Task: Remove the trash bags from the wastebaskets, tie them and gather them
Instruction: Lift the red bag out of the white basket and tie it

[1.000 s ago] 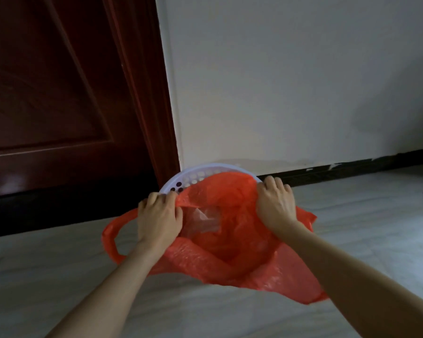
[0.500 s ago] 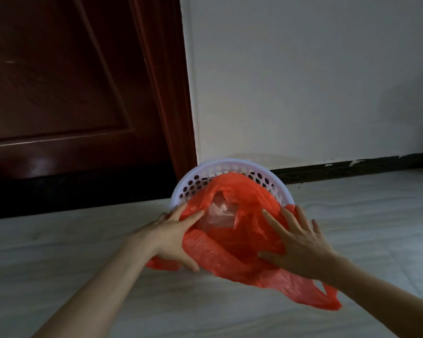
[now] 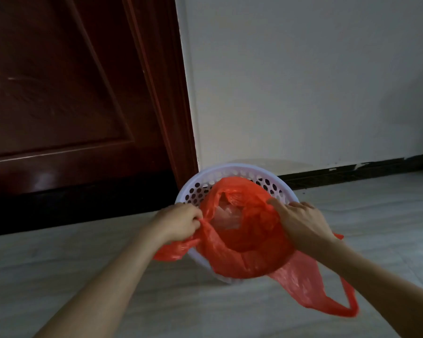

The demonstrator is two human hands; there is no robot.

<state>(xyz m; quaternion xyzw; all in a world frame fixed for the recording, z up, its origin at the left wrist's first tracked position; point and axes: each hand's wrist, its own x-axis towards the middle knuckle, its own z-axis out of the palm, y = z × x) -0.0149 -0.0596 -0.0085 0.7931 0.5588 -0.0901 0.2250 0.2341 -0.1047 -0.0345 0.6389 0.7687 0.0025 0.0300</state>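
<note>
Two hands gather a red bag over a white basket.

The left hand pinches the bag at its left edge, fingers curled; the right hand grips the right edge. The bag sits in the basket on the floor, beside the door.
</note>
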